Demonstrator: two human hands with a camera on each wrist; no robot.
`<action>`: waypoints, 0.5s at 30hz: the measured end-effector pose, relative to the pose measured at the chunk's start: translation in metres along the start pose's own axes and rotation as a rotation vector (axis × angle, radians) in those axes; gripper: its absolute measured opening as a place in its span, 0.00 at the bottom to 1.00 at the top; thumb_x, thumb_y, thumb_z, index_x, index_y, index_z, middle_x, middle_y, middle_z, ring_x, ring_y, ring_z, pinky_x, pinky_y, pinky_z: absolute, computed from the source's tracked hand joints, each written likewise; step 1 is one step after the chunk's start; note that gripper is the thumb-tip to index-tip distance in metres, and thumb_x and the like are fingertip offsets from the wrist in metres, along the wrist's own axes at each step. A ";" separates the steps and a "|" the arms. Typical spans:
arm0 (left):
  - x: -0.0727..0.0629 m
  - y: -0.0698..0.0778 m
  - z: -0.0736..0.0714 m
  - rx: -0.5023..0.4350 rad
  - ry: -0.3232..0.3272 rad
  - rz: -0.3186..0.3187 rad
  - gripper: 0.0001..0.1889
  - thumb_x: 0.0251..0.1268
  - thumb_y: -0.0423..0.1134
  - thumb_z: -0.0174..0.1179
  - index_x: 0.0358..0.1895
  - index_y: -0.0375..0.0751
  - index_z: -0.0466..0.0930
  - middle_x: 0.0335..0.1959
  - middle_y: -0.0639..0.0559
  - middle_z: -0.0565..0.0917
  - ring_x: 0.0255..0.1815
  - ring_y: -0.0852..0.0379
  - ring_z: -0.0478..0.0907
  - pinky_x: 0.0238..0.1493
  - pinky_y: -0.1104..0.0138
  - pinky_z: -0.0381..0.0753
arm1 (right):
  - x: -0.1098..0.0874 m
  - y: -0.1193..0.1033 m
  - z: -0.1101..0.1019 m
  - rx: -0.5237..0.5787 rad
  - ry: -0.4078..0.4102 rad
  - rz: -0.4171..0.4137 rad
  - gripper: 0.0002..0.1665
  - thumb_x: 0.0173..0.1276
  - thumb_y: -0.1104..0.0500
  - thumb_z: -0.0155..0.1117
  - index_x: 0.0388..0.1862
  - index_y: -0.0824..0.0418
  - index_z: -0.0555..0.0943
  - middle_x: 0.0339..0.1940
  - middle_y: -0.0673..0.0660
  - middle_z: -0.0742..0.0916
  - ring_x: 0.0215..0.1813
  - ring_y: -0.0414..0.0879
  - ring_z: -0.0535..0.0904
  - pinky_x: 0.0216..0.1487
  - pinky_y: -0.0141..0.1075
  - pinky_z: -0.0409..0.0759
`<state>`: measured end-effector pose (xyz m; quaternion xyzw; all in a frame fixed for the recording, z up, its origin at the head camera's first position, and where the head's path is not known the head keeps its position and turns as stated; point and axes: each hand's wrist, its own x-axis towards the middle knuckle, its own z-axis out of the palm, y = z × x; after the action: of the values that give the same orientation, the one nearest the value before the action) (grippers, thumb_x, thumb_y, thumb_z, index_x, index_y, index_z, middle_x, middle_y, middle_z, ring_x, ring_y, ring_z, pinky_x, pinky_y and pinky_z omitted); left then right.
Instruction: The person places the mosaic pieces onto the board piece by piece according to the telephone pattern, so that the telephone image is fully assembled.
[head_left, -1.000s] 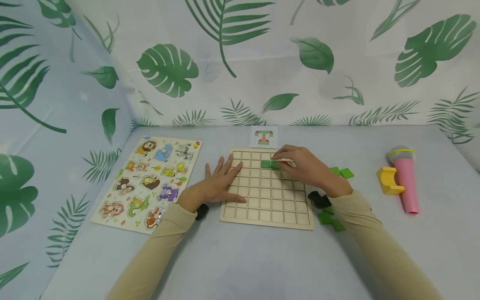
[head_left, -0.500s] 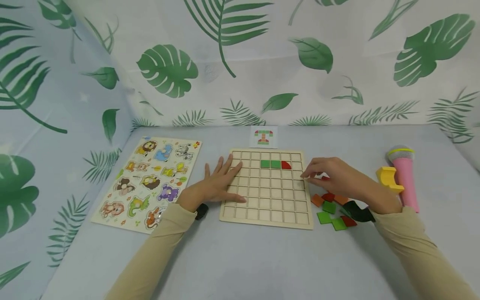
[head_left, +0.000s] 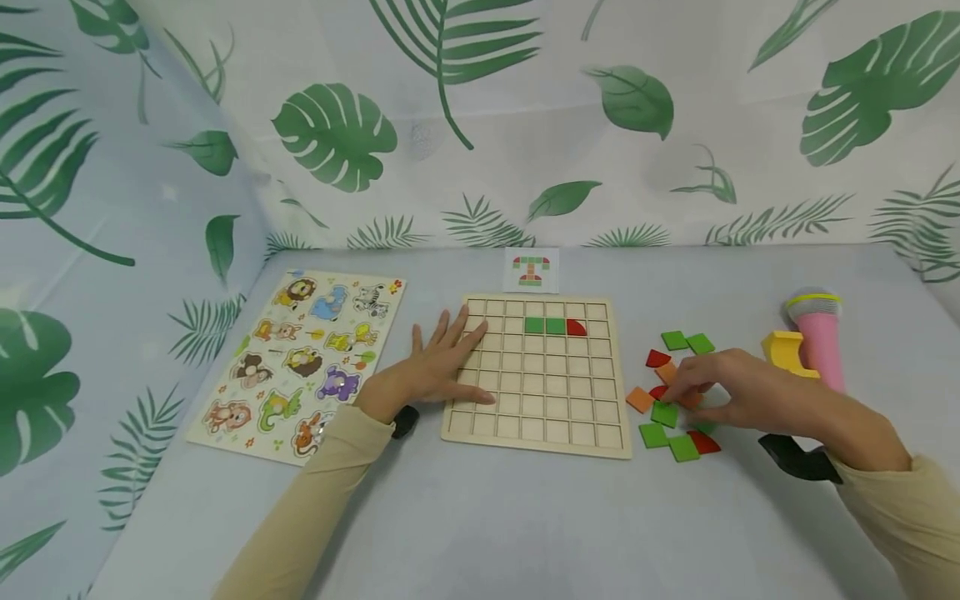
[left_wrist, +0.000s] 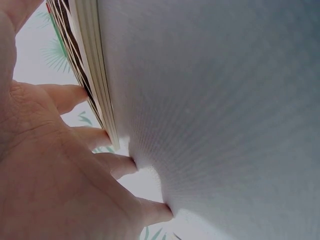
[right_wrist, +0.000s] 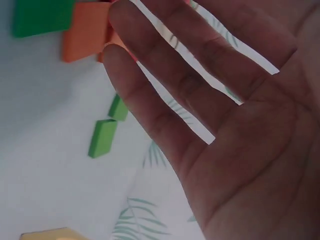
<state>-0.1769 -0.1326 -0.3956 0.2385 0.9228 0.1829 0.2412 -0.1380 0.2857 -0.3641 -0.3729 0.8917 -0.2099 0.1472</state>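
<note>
Near the middle of the tabletop (head_left: 480, 517): the grid board (head_left: 533, 383), lying flat; two green squares (head_left: 555, 326) and a red quarter-round (head_left: 576, 327) sit side by side in the second row from its far edge.
Red quarter-round: lies uncovered in its cell, at the right end of the filled cells; a second ago the right hand was over this place.
Right hand (head_left: 731, 387): has passed from beside the board's right edge to the loose tiles (head_left: 663, 414), toward the tabletop's right edge; thumb and forefinger stand apart, with no tile plainly held between them.
Left hand (head_left: 431, 367): unmoved, fingers spread, lying across the board's left edge.
Pattern card (head_left: 531, 270): between the board and the tabletop's far edge. Judged against it, one more piece is set, the pattern is far from complete, and the work has turned from placing to picking.
Hidden: tiles beneath the right hand; whether its fingertips touch one cannot be told.
Cut off: some right fingertips, at the top of the right wrist view; the layered edge (left_wrist: 95, 65) beside the left fingers, running out of the left wrist view.
Hard to make out: the card's separate cells, too small to count surely.
</note>
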 end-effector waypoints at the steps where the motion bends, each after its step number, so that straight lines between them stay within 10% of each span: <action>1: 0.000 0.001 0.000 0.001 0.001 0.001 0.59 0.68 0.62 0.68 0.87 0.47 0.35 0.85 0.43 0.23 0.84 0.38 0.17 0.73 0.31 0.16 | -0.002 0.002 0.001 0.011 -0.005 -0.009 0.17 0.57 0.62 0.84 0.45 0.53 0.91 0.45 0.42 0.87 0.42 0.36 0.81 0.44 0.33 0.86; 15: 0.000 0.000 0.000 -0.005 -0.002 0.004 0.59 0.68 0.61 0.68 0.87 0.46 0.34 0.85 0.42 0.22 0.84 0.38 0.16 0.72 0.31 0.15 | -0.015 0.012 0.008 0.024 -0.055 0.039 0.21 0.54 0.65 0.85 0.44 0.49 0.89 0.44 0.41 0.86 0.43 0.35 0.80 0.44 0.33 0.85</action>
<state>-0.1769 -0.1326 -0.3961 0.2398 0.9216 0.1856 0.2422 -0.1318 0.3016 -0.3750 -0.3592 0.8919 -0.2071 0.1802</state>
